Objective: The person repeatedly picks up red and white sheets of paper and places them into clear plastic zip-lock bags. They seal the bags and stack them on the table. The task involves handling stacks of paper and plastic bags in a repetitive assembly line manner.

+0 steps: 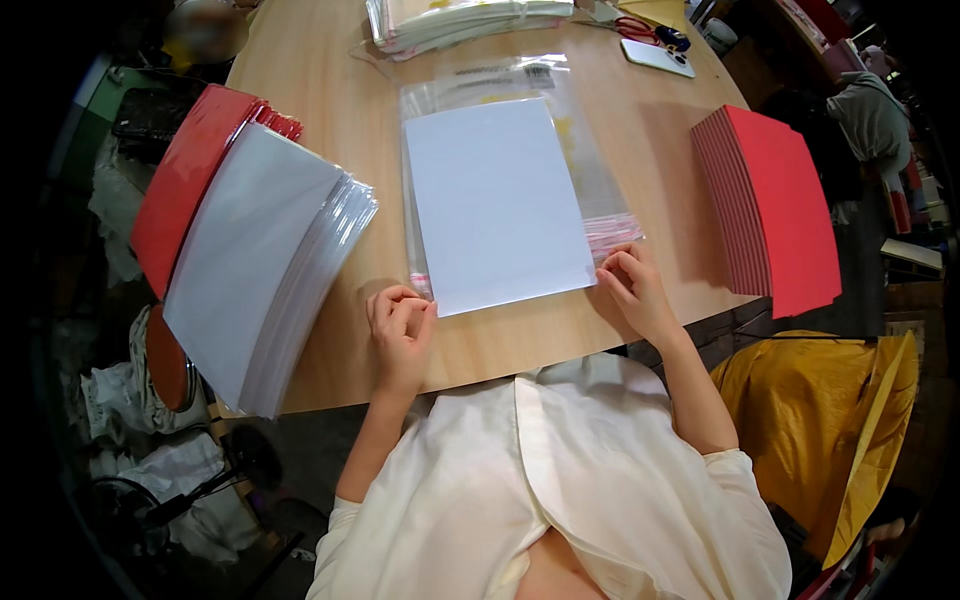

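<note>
A white paper sheet (500, 210), or a thin stack of such sheets, lies in front of me on clear plastic bags (610, 228) with pinkish strips along their near edge. My left hand (402, 335) is at the sheet's near left corner, fingers curled and thumb against the corner. At the near right corner my right hand (640, 300) pinches the edge between thumb and bent fingers. How thick the sheet is under the fingertips cannot be made out.
On the left, a tall stack of white sheets in clear sleeves (260, 200) leans against red packs (190, 180). A red stack (780, 200) stands at the right edge. Farther back are more bagged packs (470, 25), a white phone (657, 57) and red-handled scissors (637, 30).
</note>
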Motion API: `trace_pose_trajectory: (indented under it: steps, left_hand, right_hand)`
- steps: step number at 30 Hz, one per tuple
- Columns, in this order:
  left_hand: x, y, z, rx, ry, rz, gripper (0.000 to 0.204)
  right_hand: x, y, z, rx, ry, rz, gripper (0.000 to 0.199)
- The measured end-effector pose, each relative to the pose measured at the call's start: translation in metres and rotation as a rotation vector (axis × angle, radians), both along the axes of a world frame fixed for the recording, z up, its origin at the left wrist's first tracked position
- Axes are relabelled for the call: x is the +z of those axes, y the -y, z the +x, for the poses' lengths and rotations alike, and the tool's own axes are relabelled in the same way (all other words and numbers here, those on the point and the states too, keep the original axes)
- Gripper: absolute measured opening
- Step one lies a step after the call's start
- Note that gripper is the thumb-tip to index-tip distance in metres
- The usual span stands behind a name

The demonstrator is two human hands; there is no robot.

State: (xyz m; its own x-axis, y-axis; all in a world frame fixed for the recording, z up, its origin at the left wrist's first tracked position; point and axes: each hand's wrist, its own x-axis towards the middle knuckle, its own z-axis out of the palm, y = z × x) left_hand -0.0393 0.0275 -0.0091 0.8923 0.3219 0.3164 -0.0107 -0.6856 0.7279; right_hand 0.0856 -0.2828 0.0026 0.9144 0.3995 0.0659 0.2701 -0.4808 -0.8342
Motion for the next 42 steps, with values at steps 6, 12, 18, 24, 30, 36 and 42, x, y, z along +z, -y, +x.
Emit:
trace_pose_trajectory:
  steps: [6,12,18,24,30,36,42]
  left_hand:
    - [-0.002,0.006,0.008,0.028,-0.114,0.207,0.008]
    - [0.009,0.020,0.016,0.199,0.000,0.444,0.030]
    - [0.012,0.047,0.028,-0.472,-0.229,0.519,0.075]
    - [0.015,0.045,0.030,-0.498,-0.239,0.570,0.075]
    - [0.014,0.044,0.029,-0.525,-0.252,0.560,0.069]
    - [0.013,0.042,0.028,-0.531,-0.256,0.524,0.066]
    - [0.014,0.033,0.018,-0.481,0.103,0.111,0.040]
  right_hand:
    - [-0.001,-0.016,-0.004,-0.070,0.125,-0.179,0.011]
    - [0.005,-0.032,-0.020,-0.312,0.298,-0.489,0.035]
    - [0.017,-0.055,-0.040,0.263,0.410,-0.623,0.066]
    - [0.039,-0.056,-0.003,-0.020,0.078,0.023,0.052]
    - [0.009,-0.061,0.057,-0.195,-0.394,0.463,0.053]
    - [0.001,-0.064,0.091,-0.200,-0.616,0.549,0.044]
    - [0.039,-0.076,0.088,0.091,-0.586,0.506,0.032]
